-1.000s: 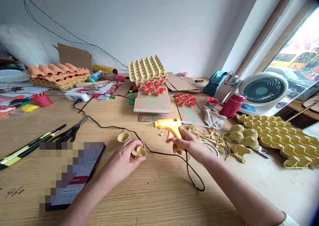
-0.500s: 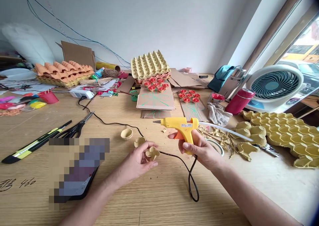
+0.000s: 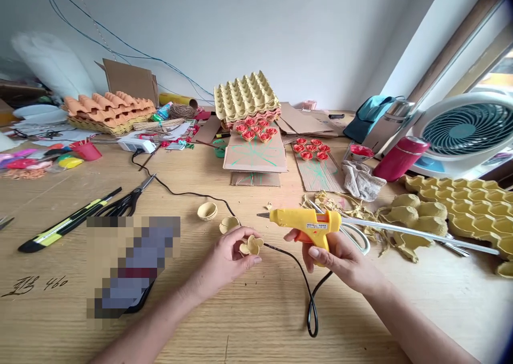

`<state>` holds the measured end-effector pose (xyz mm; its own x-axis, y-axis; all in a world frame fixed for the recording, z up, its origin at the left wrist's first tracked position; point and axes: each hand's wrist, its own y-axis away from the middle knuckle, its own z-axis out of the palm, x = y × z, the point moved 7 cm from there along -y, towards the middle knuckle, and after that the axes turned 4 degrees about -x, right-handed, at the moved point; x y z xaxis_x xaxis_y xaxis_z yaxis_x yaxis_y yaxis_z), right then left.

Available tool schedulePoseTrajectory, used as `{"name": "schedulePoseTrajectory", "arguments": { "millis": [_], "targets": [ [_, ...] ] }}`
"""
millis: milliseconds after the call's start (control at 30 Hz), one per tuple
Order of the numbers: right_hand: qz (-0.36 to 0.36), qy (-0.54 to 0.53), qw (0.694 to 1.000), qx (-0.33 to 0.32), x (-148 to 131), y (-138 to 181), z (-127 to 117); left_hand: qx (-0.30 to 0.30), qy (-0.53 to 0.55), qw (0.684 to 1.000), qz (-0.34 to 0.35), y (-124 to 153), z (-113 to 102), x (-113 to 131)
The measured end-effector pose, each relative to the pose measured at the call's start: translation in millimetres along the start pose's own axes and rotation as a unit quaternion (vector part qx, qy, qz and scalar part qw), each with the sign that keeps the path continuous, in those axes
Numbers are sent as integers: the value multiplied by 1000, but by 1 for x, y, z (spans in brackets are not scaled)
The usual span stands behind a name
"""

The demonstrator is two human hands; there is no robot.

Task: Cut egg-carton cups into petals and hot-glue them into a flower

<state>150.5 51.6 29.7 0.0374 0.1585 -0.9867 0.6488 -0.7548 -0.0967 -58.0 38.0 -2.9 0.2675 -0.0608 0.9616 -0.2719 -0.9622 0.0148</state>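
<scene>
Between the thumb and fingers of my left hand [image 3: 224,260] is a small egg-carton flower [image 3: 251,245] with its petals facing up. My right hand [image 3: 340,257] is wrapped around the handle of a yellow glue gun [image 3: 306,222], its nozzle pointing left above and to the right of the flower. A long clear glue stick [image 3: 417,233] sticks out of the gun's back, and a black cord [image 3: 294,257] loops below the handle. Just beyond my left hand lie another petalled cup [image 3: 229,224] and a stack of round carton cups [image 3: 207,211].
Scissors [image 3: 128,198], a utility knife [image 3: 68,222] and a blurred-out phone [image 3: 136,278] lie at left. Red flowers [image 3: 311,149] sit on cardboard ahead. Egg trays [image 3: 473,209], carton scraps [image 3: 417,217], a red flask [image 3: 402,158] and a fan [image 3: 460,126] stand at right.
My right hand has carried the glue gun a little right and down in the view. The flower in my left hand has turned, showing more of its inside. The whole view has shifted slightly.
</scene>
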Motion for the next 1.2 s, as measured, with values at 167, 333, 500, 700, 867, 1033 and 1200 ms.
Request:
{"name": "schedulePoseTrajectory", "arguments": {
  "millis": [167, 333, 500, 700, 867, 1033, 1200],
  "targets": [
    [37, -8, 999, -1, 13, 6, 1, -11, 91, 995, -29, 1, 2, 0],
    [71, 1, 997, 25, 26, 7, -2, -12, 124, 990, -61, 5, 3, -3],
    [79, -94, 991, 46, 28, 0, 5, -24, 169, 984, -48, 8, 12, 0],
    [89, -166, 980, 71, 31, -5, 21, -31, 207, 977, -48, 10, 22, 6],
    [91, -94, 985, 111, 28, -8, 28, -36, 220, 974, -50, 10, 27, 5],
    [95, -88, 987, 96, 29, -15, 38, -26, 143, 989, -24, 14, 30, 12],
    [102, -108, 985, 90, 27, -15, 43, 3, 7, 1000, 29, 21, 28, 31]
  ]
}}
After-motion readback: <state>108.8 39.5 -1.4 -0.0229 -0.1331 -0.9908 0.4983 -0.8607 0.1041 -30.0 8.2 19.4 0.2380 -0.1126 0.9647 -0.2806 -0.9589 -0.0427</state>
